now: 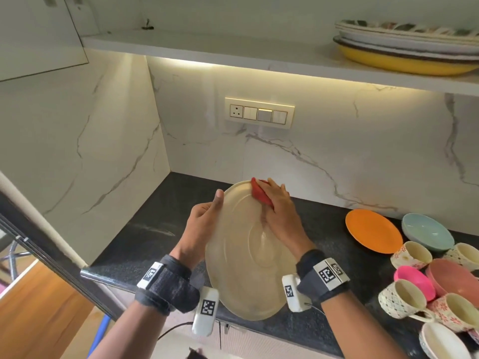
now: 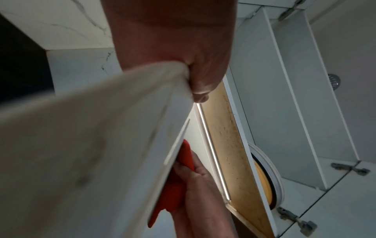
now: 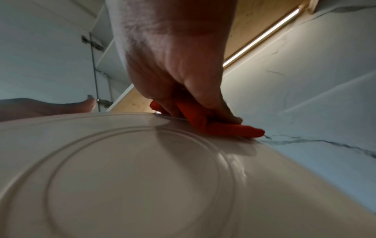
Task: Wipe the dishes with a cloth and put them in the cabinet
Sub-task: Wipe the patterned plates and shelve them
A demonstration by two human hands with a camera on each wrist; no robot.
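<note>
Both forearms reached forward, each wrist strapped with a dark band. Left hand [image 1: 204,216] gripped the cream plate [image 1: 248,257] by its left rim, thumb lying along the edge. Right hand [image 1: 281,216] lay palm down, fingers apparently curled slightly around the red cloth [image 1: 260,194], pressing it to the plate's far rim.

A plate [image 1: 241,257] is held tilted over the front edge of the counter [image 1: 160,203], near its left corner. The left hand [image 1: 201,224] grips the plate's left rim; the right hand [image 1: 281,213] presses a cloth [image 1: 260,194] on the plate's far rim. At the counter's right end a saucer [image 1: 373,230] lies nearest the back wall, a bowl [image 1: 426,230] to its right. In front of them, cups [image 1: 410,253] and more bowls [image 1: 452,277] crowd together toward the front edge. Above, a shelf [image 1: 233,47] carries stacked plates [image 1: 407,45] at its right end. A switch panel [image 1: 259,112] sits on the back wall between shelf and counter.
</note>
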